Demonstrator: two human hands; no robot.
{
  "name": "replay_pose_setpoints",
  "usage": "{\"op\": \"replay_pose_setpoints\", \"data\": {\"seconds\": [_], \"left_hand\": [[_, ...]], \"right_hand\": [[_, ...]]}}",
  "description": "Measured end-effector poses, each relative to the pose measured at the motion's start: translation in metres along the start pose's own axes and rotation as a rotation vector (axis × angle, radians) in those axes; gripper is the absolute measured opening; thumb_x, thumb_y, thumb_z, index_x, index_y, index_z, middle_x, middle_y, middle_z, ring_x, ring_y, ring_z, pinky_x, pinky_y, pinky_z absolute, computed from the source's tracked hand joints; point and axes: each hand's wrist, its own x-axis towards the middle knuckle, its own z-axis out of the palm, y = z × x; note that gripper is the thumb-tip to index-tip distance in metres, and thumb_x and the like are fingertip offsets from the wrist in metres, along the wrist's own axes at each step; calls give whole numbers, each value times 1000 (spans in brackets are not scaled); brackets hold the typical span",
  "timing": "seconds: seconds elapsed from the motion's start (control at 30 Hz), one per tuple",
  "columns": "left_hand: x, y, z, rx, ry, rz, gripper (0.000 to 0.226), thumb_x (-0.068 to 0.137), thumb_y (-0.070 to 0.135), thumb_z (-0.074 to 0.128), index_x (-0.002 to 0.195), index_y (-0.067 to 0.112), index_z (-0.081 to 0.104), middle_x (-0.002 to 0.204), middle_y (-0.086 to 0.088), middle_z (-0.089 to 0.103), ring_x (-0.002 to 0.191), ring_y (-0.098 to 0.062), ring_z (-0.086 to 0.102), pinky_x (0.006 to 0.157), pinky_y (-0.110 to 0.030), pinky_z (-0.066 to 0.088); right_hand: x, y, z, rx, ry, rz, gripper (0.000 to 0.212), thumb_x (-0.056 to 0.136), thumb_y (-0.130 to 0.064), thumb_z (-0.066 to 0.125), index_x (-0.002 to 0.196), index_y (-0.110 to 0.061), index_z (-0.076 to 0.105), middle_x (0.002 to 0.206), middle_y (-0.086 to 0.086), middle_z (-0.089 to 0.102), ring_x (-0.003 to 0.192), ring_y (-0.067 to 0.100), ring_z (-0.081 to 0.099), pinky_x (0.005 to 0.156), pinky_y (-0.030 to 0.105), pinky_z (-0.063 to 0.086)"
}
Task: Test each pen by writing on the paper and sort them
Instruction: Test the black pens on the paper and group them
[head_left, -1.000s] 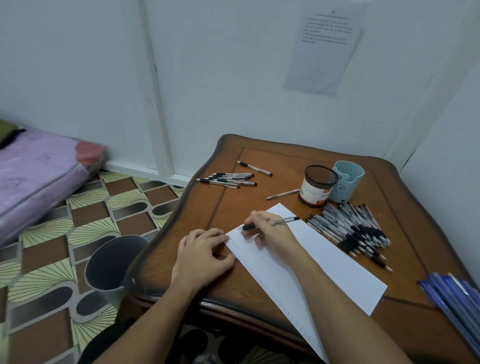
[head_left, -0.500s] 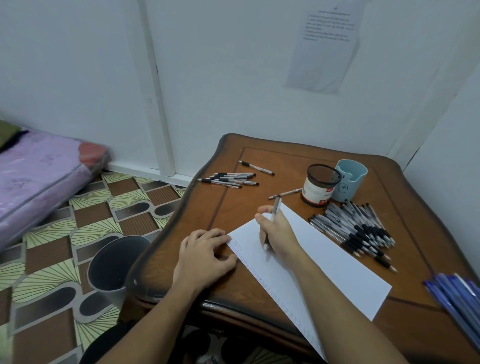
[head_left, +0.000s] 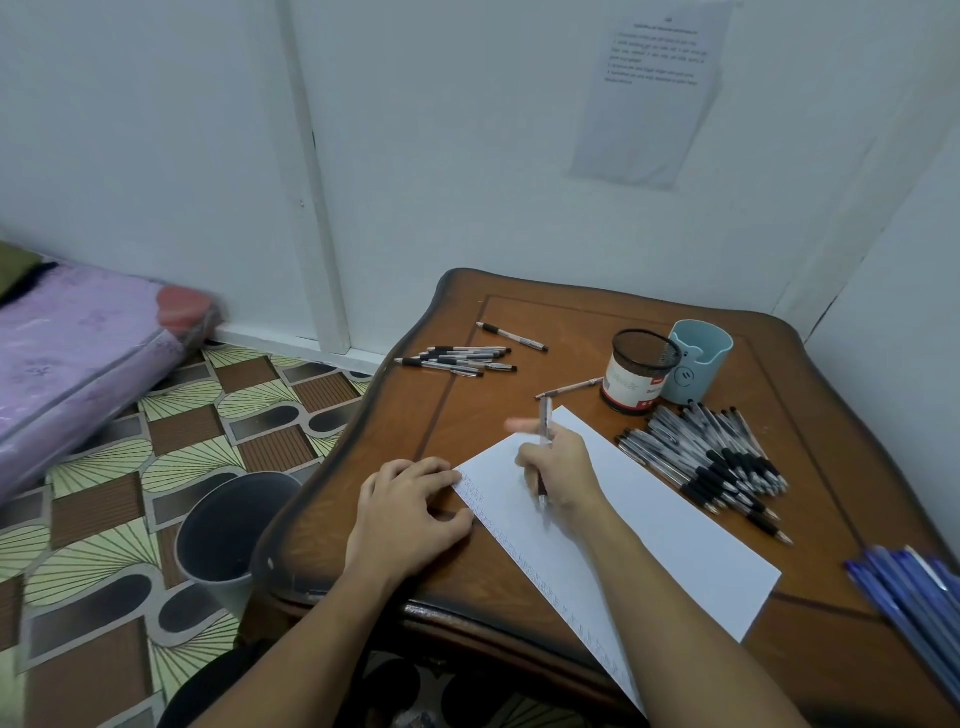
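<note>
The right hand (head_left: 563, 467) is gripping a clear-barrelled pen with a dark grip (head_left: 544, 423), its fingers (head_left: 524, 457) curled round the barrel, and is holding the tip down on the long white sheet of paper (head_left: 675, 525), which is lying slantwise on the brown wooden counter (head_left: 571, 327). The left hand (head_left: 410, 512) is resting flat, fingers relaxed and gripping nothing, its thumb touching the sheet's near left edge, where a row of small pen marks is running along the margin, too fine to read. A large pile of black-gripped pens (head_left: 711, 460) is lying just right of the sheet, a smaller group of similar pens (head_left: 457, 358) is lying at the far left of the counter, and 1 lone pen (head_left: 511, 336) is lying just behind it. A black mesh cup (head_left: 644, 353) is carrying a white label with a red patch, its print blurred; touching it, a pale blue cup (head_left: 701, 358) is showing a small drawn face. The printed notice on the wall (head_left: 654, 104) is too small to read.
</note>
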Motion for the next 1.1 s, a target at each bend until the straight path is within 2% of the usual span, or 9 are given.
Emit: {"op": "replay_pose_setpoints", "data": {"seconds": [0.03,0.1,0.2,0.3,0.43,0.53,0.63,0.8,1.1], "left_hand": [[0,0,0,1,-4,3,72,65,75,30,122,44,60,129,33,48,121,-2,31,105,-29,16],[0,0,0,0,-11,3,72,65,75,29,123,43,59,129,32,47,122,-2,31,106,-31,17],[0,0,0,-8,4,0,69,66,73,33,121,43,61,128,31,49,121,-3,32,106,-30,17],[0,0,0,2,4,-5,67,66,72,35,121,43,61,128,32,49,121,-3,32,104,-28,16],[0,0,0,10,-7,-5,67,66,72,34,122,43,60,129,32,48,121,-2,31,105,-29,17],[0,1,0,4,2,-4,71,64,74,30,121,43,60,128,32,48,120,-2,31,104,-28,16],[0,1,-1,11,2,-3,72,63,74,30,121,43,60,128,33,48,120,-2,31,102,-26,15],[0,2,-1,8,8,-3,73,62,74,30,121,43,61,128,32,49,120,-3,32,103,-28,16],[0,3,0,8,25,2,75,60,74,27,118,42,63,124,32,51,118,-4,35,102,-27,17]], "right_hand": [[-1,0,-2,47,19,-3,17,81,-5,56,83,-6,72,56,8,46,40,13,36,43,26,30],[-3,0,-4,95,32,13,30,80,-17,52,57,-4,66,47,7,39,41,14,33,45,26,26],[-5,-1,0,36,-2,38,49,104,-26,38,72,-4,69,47,6,42,40,12,33,40,23,27],[-6,2,2,79,-91,2,33,103,-28,49,88,-4,65,61,11,63,46,9,50,44,16,37],[-3,10,0,75,-172,-39,11,95,-4,58,84,-5,60,75,15,69,70,17,67,66,25,52],[-2,12,1,68,-212,-50,20,91,-3,63,74,-4,54,67,13,58,67,17,61,67,26,50],[-4,14,5,-35,-146,-116,39,89,-20,72,68,0,45,58,9,50,55,14,54,55,23,45],[-8,19,8,-181,-78,-207,42,86,-19,74,60,-10,43,49,-9,44,52,6,47,54,20,38],[-11,16,12,-174,-132,-203,42,83,-9,72,55,-11,40,56,5,36,52,11,36,49,19,32]]}}
